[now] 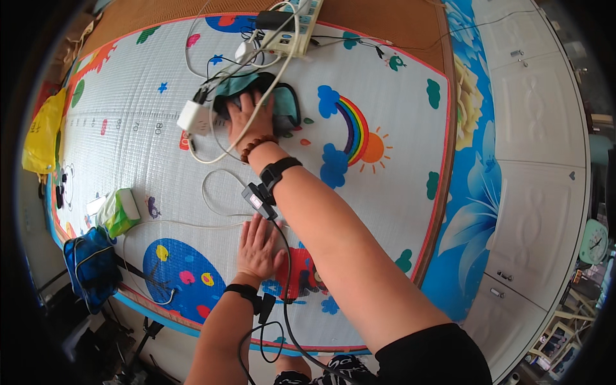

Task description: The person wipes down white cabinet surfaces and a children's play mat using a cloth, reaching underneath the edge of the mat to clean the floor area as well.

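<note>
My right hand (251, 118) presses down on a teal cloth with black edging (286, 103), its fingers spread over the dark middle part. Whether the fingers grip the fabric is hidden. A white cable (280, 72) loops across that hand and wrist. Just left of the cloth is a white plug adapter (194, 118) with leads attached. Nearer to me, my left hand (257, 252) lies palm down with nothing in it, on a printed foam play mat (394, 207). A thin pale cable (192, 223) runs to its fingertips.
A power strip (294, 41) with tangled cords lies at the far edge. On the left are a green-and-white tissue pack (120, 211), a blue bag (94, 269) and a yellow plastic bag (44, 134). White cabinets (534, 192) line the right. Black cables hang from both wrist straps.
</note>
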A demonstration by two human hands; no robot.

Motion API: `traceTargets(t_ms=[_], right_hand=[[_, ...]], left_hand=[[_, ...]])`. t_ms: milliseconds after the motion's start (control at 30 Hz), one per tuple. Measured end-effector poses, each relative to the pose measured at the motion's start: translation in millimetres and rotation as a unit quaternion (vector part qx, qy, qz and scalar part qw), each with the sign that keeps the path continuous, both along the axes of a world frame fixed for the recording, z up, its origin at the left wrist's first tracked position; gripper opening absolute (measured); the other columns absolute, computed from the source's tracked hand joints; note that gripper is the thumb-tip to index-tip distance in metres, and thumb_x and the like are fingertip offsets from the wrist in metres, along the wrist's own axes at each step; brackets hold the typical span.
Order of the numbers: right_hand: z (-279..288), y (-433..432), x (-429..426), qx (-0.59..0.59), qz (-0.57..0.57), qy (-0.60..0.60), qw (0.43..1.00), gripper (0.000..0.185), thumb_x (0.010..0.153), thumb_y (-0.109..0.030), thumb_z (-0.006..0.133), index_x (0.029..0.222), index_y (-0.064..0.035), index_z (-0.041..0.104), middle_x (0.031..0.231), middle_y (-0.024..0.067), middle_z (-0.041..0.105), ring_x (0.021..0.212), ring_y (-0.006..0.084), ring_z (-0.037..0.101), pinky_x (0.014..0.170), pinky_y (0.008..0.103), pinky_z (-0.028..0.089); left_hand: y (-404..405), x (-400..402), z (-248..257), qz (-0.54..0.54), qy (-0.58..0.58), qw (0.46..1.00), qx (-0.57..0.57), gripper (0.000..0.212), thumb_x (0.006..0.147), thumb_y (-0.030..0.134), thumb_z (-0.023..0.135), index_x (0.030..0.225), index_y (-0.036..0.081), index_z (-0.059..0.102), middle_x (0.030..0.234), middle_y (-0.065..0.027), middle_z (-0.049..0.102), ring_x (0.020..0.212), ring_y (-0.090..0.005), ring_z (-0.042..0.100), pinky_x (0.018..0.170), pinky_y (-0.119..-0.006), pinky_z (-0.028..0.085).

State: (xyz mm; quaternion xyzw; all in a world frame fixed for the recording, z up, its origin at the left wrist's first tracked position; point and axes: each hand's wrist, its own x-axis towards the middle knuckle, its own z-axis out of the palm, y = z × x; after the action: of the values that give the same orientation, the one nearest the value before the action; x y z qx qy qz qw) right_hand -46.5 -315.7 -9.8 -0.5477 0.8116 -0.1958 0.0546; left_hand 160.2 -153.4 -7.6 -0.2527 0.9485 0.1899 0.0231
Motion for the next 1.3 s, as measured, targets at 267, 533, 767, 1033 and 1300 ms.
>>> traceTargets(t_ms=[267,533,767,1033,1300], right_hand=[[-13.9,126.8,-114.8,-0.098,0.045,0.032,0.994,0.039,0.073,-0.020,0.065,0.112,-0.0177,0.062,0.108,0.0124,0.054,0.103,0.0313,0.051,0.089,0.0462,0.039],[-5.4,318.5,-39.8,-0.038,-0.045,0.024,0.998,0.044,0.077,-0.022,0.064,0.119,-0.0162,0.056,0.120,0.0173,0.046,0.115,0.0382,0.042,0.097,0.0565,0.032],[36.3,503.8,190.9,0.149,0.139,-0.184,0.962,0.029,0.076,-0.027,0.060,0.104,-0.0202,0.063,0.112,0.0087,0.050,0.111,0.0310,0.045,0.099,0.0633,0.028],[14.4,426.9,106.8,0.099,0.238,-0.098,0.961,0.026,0.070,-0.030,0.065,0.094,-0.0208,0.065,0.111,0.0045,0.054,0.118,0.0254,0.044,0.104,0.0596,0.024],[10.2,257.8,-49.0,0.006,0.142,-0.029,0.989,0.033,0.071,-0.027,0.071,0.102,-0.0180,0.063,0.120,0.0100,0.046,0.122,0.0301,0.039,0.105,0.0592,0.021]], left_hand=[[-3.5,6.2,7.8,0.019,-0.023,0.999,-0.018,0.069,0.075,0.034,0.054,0.140,0.018,0.037,0.148,-0.0144,0.025,0.139,-0.0325,0.018,0.114,-0.046,0.010],[3.2,-0.9,3.1,0.010,0.001,0.998,-0.057,0.068,0.078,0.034,0.055,0.141,0.019,0.035,0.147,-0.0127,0.027,0.139,-0.0297,0.019,0.115,-0.044,0.011],[3.2,-4.6,5.6,0.009,-0.020,0.996,-0.084,0.068,0.080,0.034,0.054,0.142,0.020,0.032,0.148,-0.0118,0.024,0.139,-0.0289,0.017,0.115,-0.042,0.010],[2.0,-2.4,5.4,0.013,-0.044,0.996,-0.077,0.068,0.080,0.036,0.053,0.143,0.019,0.031,0.148,-0.0119,0.023,0.139,-0.0295,0.016,0.115,-0.043,0.009],[-1.6,4.4,-1.0,0.003,-0.009,0.999,-0.042,0.068,0.078,0.035,0.053,0.141,0.016,0.035,0.147,-0.0163,0.026,0.138,-0.0343,0.019,0.114,-0.047,0.010]])
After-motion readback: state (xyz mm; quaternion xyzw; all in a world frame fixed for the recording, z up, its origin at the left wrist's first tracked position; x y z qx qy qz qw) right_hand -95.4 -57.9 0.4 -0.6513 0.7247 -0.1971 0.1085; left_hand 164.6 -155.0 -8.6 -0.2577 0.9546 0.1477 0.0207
